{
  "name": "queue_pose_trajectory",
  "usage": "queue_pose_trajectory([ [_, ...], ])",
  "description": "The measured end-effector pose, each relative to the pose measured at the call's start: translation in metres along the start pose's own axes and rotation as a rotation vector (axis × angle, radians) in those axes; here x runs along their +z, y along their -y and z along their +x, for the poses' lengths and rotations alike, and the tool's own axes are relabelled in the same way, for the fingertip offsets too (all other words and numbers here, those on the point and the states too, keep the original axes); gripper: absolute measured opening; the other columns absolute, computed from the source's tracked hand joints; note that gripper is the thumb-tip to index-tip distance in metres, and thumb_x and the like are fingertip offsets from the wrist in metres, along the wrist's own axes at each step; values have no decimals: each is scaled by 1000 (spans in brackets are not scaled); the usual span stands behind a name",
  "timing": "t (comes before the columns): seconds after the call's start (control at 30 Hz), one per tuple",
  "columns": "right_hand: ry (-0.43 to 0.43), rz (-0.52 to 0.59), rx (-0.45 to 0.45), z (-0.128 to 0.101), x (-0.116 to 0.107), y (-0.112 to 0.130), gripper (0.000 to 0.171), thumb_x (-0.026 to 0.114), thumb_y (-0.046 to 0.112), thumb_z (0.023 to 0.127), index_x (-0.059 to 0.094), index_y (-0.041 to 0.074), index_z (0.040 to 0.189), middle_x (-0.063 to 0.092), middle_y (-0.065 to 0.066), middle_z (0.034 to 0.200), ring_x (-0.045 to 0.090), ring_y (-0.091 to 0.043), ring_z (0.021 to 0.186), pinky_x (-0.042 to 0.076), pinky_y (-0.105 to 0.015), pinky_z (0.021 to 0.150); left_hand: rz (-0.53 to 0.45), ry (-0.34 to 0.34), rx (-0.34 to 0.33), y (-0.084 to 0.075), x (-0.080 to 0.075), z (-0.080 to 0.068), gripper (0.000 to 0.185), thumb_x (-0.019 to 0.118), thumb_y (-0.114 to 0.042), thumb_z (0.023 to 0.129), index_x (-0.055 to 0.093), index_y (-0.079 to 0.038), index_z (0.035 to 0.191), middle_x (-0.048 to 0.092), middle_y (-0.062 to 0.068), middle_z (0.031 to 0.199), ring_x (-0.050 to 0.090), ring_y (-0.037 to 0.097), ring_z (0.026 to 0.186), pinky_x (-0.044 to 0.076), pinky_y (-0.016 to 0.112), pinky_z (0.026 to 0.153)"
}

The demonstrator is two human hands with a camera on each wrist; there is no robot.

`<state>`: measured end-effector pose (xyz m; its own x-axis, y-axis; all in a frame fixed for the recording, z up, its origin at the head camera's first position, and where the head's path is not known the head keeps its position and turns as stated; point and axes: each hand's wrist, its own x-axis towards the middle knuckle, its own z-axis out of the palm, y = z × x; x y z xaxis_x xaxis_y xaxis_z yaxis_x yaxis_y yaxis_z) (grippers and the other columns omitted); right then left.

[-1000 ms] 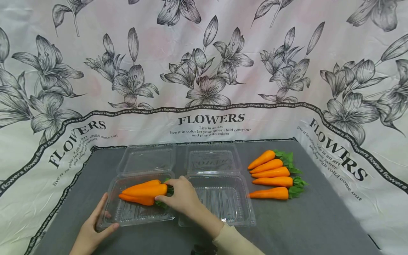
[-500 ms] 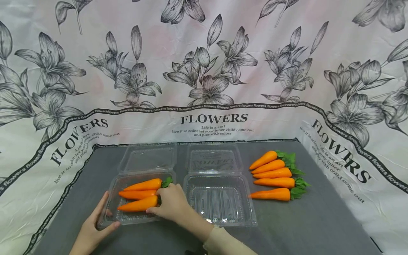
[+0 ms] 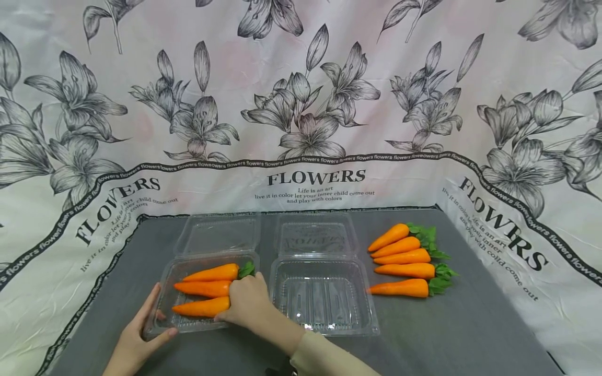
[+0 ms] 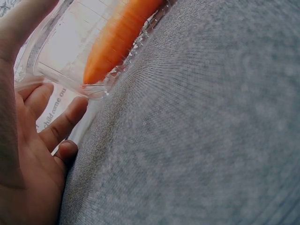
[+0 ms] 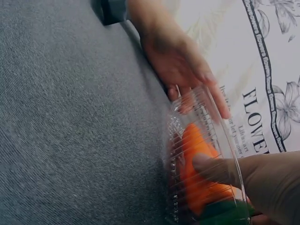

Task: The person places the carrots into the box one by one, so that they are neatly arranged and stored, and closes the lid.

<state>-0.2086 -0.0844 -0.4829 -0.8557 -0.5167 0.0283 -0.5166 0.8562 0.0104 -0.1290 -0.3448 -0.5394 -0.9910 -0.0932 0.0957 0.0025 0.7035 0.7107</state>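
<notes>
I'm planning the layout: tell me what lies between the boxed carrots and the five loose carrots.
The right hand and the empty clear container, as the head view shows.

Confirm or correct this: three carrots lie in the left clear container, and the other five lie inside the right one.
Not right: the five carrots lie on the gray table, beside the right container rather than inside it, as the head view shows. Three carrots do lie in the left container.

A grey, woven-looking bench (image 3: 423,339) carries a clear container (image 3: 199,326) toward nine o'clock and a second container (image 3: 324,303) near its middle, their lids (image 3: 218,235) lying back toward twelve. Five orange, green-topped carrots (image 3: 403,256) lie between two and three o'clock.
</notes>
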Motion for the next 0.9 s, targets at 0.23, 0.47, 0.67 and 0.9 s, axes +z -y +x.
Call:
queue_pose_trajectory([
  [0.23,-4,-31,-25,-2,-4,-1,63,75,83,76,60,23,65,55,9,62,53,-10,65,29,-27,64,-2,20,-21,0,0,0,110,88,-28,90,16,-21,173,63,9,124,54,-3,94,47,26,79],
  [0.47,-10,112,-52,-8,-16,-11,53,81,73,80,66,23,69,53,11,62,55,-10,71,38,-27,68,-3,22,-15,-1,0,1,110,88,-27,90,15,-21,173,63,8,125,54,-3,94,46,25,78],
  [0.67,-43,350,-94,-18,-25,-31,41,89,57,81,84,18,94,72,14,77,60,-8,79,48,-26,74,-3,41,-30,-1,1,3,110,87,-29,91,14,-22,173,63,7,124,54,-3,94,46,26,78],
  [0.9,-22,461,-159,-34,-36,-49,48,88,46,87,81,15,123,79,6,111,58,-7,90,46,-19,75,-7,75,-60,-2,-2,3,110,84,-35,93,8,-25,173,65,7,113,53,-1,94,50,43,87],
])
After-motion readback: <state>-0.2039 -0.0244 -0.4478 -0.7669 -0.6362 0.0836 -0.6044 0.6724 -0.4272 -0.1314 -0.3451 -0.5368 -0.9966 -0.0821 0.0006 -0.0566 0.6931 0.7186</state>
